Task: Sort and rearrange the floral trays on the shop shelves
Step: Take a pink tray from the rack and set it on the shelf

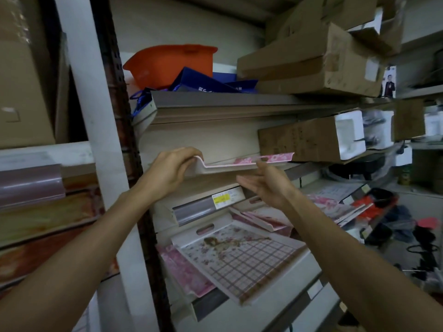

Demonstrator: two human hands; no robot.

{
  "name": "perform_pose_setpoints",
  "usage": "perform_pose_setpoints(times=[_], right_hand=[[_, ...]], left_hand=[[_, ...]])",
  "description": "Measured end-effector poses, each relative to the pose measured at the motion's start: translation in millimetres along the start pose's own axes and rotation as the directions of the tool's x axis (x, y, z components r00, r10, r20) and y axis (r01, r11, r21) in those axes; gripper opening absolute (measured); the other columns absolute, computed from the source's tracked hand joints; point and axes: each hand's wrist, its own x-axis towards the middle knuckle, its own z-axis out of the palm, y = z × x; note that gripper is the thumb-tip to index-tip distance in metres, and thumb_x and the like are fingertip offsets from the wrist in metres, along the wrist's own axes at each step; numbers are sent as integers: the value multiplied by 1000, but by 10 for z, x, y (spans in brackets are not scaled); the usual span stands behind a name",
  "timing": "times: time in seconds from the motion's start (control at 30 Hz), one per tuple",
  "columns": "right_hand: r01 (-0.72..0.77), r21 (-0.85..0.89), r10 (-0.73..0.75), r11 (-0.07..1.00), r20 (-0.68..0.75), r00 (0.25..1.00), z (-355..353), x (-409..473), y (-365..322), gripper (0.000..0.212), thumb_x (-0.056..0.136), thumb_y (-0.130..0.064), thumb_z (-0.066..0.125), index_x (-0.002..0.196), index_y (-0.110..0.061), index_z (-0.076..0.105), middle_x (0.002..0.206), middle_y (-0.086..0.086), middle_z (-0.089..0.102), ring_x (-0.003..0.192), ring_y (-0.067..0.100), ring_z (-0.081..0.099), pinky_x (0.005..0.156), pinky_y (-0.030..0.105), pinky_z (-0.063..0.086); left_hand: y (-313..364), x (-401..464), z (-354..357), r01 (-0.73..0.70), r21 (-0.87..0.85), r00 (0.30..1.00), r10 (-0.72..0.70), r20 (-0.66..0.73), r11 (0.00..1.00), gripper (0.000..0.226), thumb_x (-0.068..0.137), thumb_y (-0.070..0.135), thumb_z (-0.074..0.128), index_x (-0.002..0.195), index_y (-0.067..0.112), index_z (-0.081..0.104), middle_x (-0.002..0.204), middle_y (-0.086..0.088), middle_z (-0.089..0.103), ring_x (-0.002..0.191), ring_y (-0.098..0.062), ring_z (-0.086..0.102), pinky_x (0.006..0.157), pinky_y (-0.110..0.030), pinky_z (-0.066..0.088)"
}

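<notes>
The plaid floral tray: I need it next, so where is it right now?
In the head view it lies on the lower shelf, centre-right: the plaid floral tray rests partly over a pink floral tray, below both hands.

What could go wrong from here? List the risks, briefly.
1. The pink floral tray is gripped only by the left hand at one end; the right hand is open beneath it, so the far end may dip or slip.
2. Its far end sits close to the cardboard box and could knock it.
3. The plaid floral tray below lies tilted, overhanging its shelf; a dropped tray could dislodge it.
</notes>
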Motion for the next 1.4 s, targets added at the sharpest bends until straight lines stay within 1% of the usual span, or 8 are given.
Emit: perform_pose_setpoints(times=[0.07, 0.17, 0.3, 0.5, 0.83, 1.0, 1.2, 1.4], right_hand=[[-78, 166, 79, 983, 4, 997, 13, 166, -103, 46, 102, -26, 47, 143, -8, 36, 137, 34, 43, 122, 48, 52, 85, 56, 56], [-87, 269, 114, 959, -88, 990, 53, 293, -240, 48, 101, -28, 47, 141, -5, 33, 131, 30, 42, 122, 52, 47, 82, 69, 46], [-27, 267, 89, 963, -223, 971, -24, 330, -340, 37, 102, -16, 40, 137, -6, 32, 120, 27, 41, 101, 50, 49, 69, 67, 44], [-40, 141, 81, 989, -291, 953, -153, 288, -347, 35, 100, -1, 33, 134, -3, 37, 129, 26, 47, 105, 48, 52, 62, 69, 51], [59, 62, -37, 996, -309, 950, -651, -75, -275, 39, 99, -11, 29, 129, -7, 53, 124, 19, 65, 105, 38, 67, 87, 61, 52], [110, -66, -128, 992, -433, 892, -995, -444, -206, 22, 96, -5, 39, 108, -7, 56, 110, 11, 64, 86, 22, 64, 83, 37, 54], [118, -43, -125, 992, -440, 889, -1407, -925, 52, 30, 101, -22, 46, 124, -6, 54, 141, 24, 50, 125, 40, 54, 103, 56, 44], [201, -152, -249, 968, -442, 862, -1669, -1333, 300, 31, 98, -35, 49, 108, -8, 59, 89, 6, 67, 77, 21, 68, 64, 31, 57]], left_hand=[[117, 58, -26, -24, -9, 1000, 24, -17, 1000, 22, 99, 8, 49, 112, 13, 67, 110, -3, 69, 103, -16, 63, 90, -25, 46], [273, 108, -46, -65, -10, 997, 65, -44, 998, 22, 99, 8, 49, 111, 11, 67, 106, -6, 69, 100, -19, 63, 88, -29, 46], [432, 84, -68, -85, 8, 994, 86, -69, 996, 23, 99, 8, 50, 114, 10, 67, 108, -5, 69, 101, -16, 63, 88, -18, 43], [589, -95, -109, -103, 21, 992, 105, -74, 994, 24, 97, 6, 55, 116, 10, 69, 109, -4, 70, 101, -15, 66, 90, -17, 47], [1340, -847, 173, -155, -54, 987, 152, -57, 986, 29, 100, 25, 47, 109, 14, 73, 107, 5, 72, 104, -7, 63, 88, -34, 51], [1645, -1051, 363, -114, -191, 993, 116, -3, 975, 29, 101, 27, 46, 104, 17, 73, 102, 9, 71, 94, -4, 66, 76, -31, 55], [1768, -1069, 486, 31, -308, 999, -28, 16, 951, 34, 99, 38, 40, 102, 25, 72, 93, 17, 72, 76, 11, 62, 65, -27, 57], [1503, -948, 423, 218, -235, 951, -260, -168, 947, 26, 98, 34, 50, 106, 20, 70, 107, 8, 67, 93, -12, 62, 76, -22, 46]])
